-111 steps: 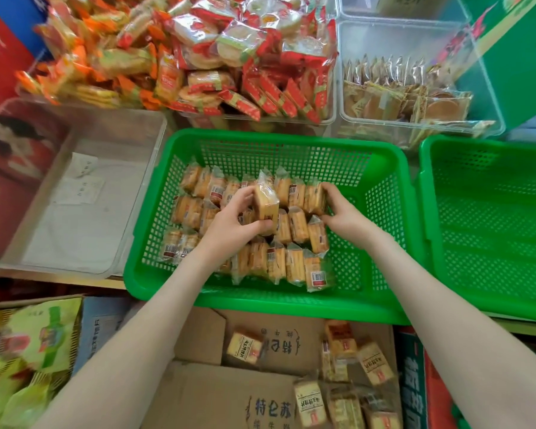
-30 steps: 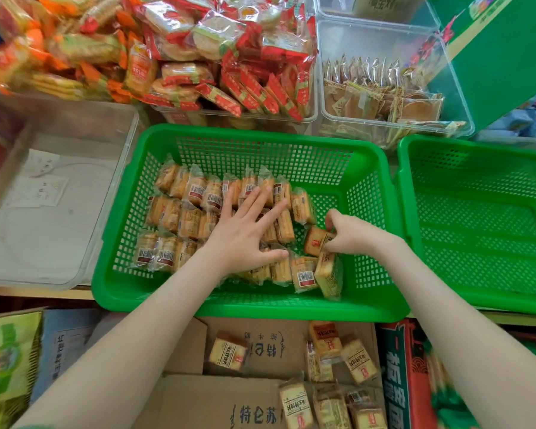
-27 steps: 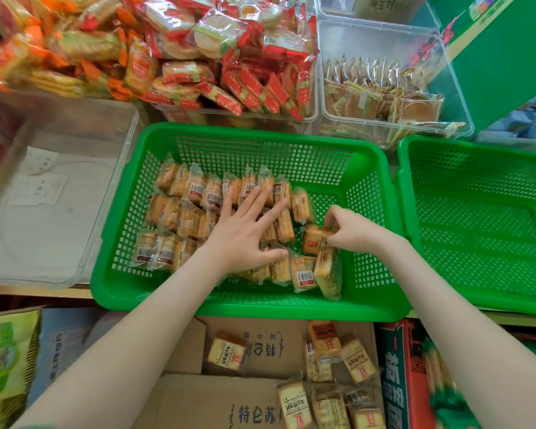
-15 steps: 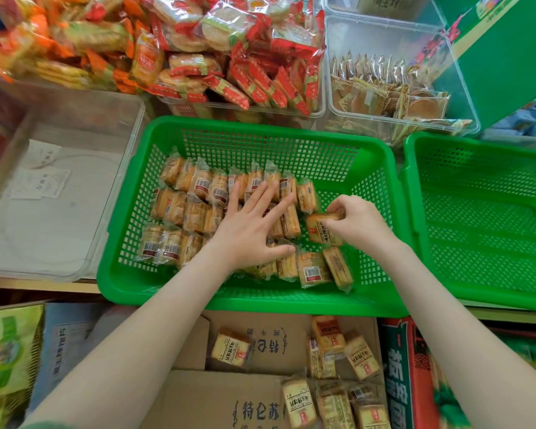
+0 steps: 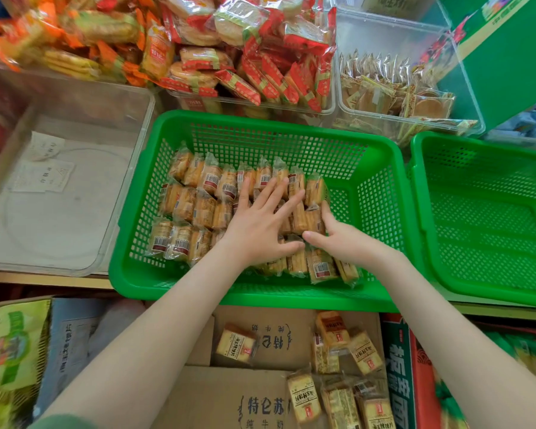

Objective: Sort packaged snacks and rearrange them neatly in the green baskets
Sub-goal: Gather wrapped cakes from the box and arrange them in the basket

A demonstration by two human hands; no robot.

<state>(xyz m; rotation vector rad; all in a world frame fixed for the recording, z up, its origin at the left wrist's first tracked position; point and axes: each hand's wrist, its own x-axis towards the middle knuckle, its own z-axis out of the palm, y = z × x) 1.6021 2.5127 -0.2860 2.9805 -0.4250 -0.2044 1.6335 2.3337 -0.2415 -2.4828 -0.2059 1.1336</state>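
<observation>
The middle green basket [image 5: 260, 295] holds small yellow-brown snack packets [image 5: 198, 209] standing in three rows. My left hand [image 5: 260, 221] lies flat on the middle of the rows, fingers spread and straight. My right hand [image 5: 344, 239] is at the right end of the middle row. Its index finger runs up the right side of the end packet [image 5: 311, 219] and its thumb lies across that packet's near end. Neither hand lifts anything. A second green basket [image 5: 483, 230] stands to the right with nothing in it.
Loose packets of the same snack [image 5: 237, 343] lie in an open cardboard box below the shelf edge. A clear bin [image 5: 59, 196] with paper slips is at left. Behind stand bins of red-wrapped [image 5: 260, 66], orange-wrapped [image 5: 75, 35] and flat cake [image 5: 393, 91] snacks.
My right hand carried a packet from the near right corner up to the middle row and set it at the row's right end. My left hand stayed pressed flat on the rows.
</observation>
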